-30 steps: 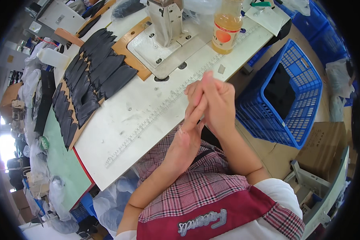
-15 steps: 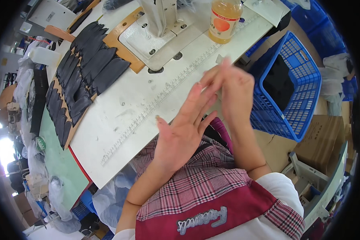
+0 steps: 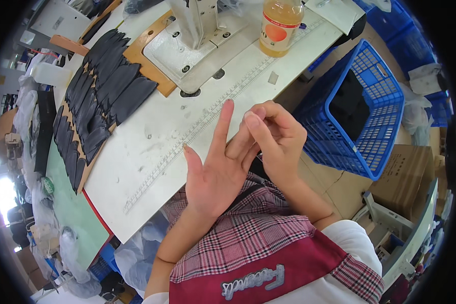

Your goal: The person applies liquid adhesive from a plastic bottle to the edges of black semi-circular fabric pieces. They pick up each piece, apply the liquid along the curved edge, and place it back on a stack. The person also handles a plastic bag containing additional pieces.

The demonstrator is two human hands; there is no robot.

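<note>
My left hand (image 3: 214, 177) is held palm up above the front edge of the white sewing table (image 3: 142, 152). Its thumb and index finger stand apart, and small dark spots show at their tips. My right hand (image 3: 281, 144) pinches the end of a middle finger of the left hand between thumb and fingers. Whether anything small lies in that pinch is hidden. Beyond the hands, a ruler strip (image 3: 180, 144) runs along the tabletop. To the left lies a pile of black, flat, elongated pieces (image 3: 104, 83) on brown board.
A sewing machine base (image 3: 187, 61) stands at the back, with a bottle of amber drink (image 3: 280, 28) beside it. On the right are a blue plastic basket (image 3: 377, 144) holding something dark and a cardboard box (image 3: 403, 177). Clear plastic bags (image 3: 142, 253) hang below the table at left.
My right hand has come down and left from its blurred raised position, and now pinches a left fingertip. The left index finger has separated from the other fingers.
</note>
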